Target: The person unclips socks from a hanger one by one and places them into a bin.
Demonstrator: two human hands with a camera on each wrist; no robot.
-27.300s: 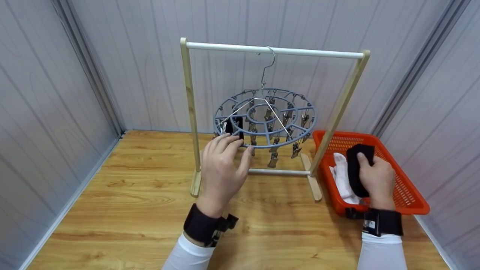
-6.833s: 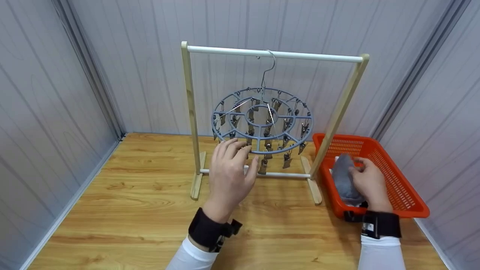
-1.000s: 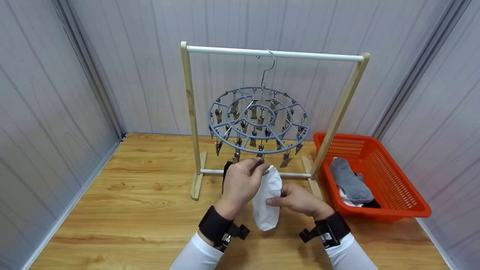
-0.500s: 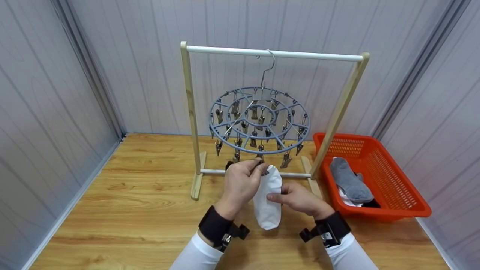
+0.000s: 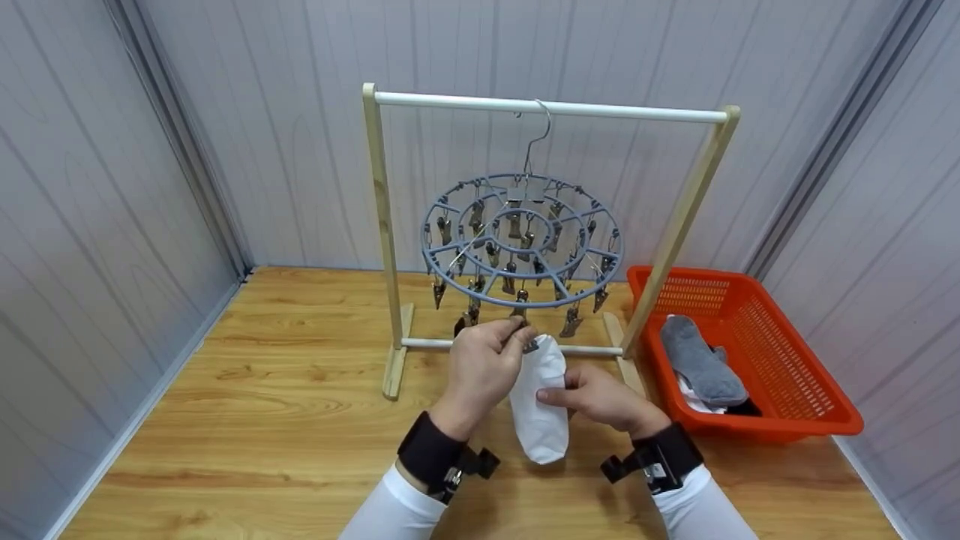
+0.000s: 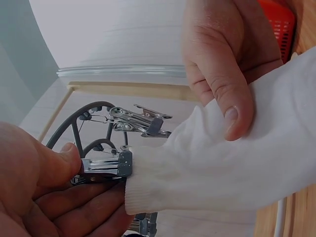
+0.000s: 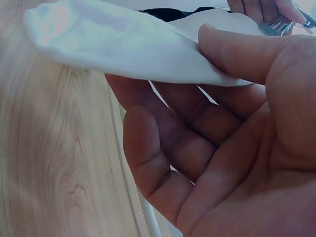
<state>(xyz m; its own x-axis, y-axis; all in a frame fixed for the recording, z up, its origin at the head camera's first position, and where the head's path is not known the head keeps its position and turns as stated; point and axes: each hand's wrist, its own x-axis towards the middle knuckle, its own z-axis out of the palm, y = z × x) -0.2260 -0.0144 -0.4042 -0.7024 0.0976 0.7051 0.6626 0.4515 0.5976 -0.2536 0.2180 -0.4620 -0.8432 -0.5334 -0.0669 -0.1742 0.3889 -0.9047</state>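
Note:
A white sock (image 5: 541,420) hangs in front of the round blue-grey clip hanger (image 5: 517,304). My right hand (image 5: 600,401) pinches the sock at its middle, thumb on the near side and fingers behind. With thumb and fingers my left hand (image 5: 484,364) pinches a metal clip (image 6: 106,167) of the hanger. In the left wrist view the clip's grey tip meets the ribbed cuff (image 6: 136,185); whether it bites the fabric I cannot tell. Behind the left hand shows a bit of black fabric (image 5: 460,325), mostly hidden.
The hanger hooks over the white bar (image 5: 630,111) of a wooden stand (image 5: 380,195). Several bare metal clips dangle from its rings. At the right, an orange basket (image 5: 806,352) holds a grey sock (image 5: 697,360) on top of white and black fabric.
Since 6.8 s ago the right hand has left the basket and holds the white sock at the hanger. Over the last second the sock's toe shifts slightly right; both hands barely move.

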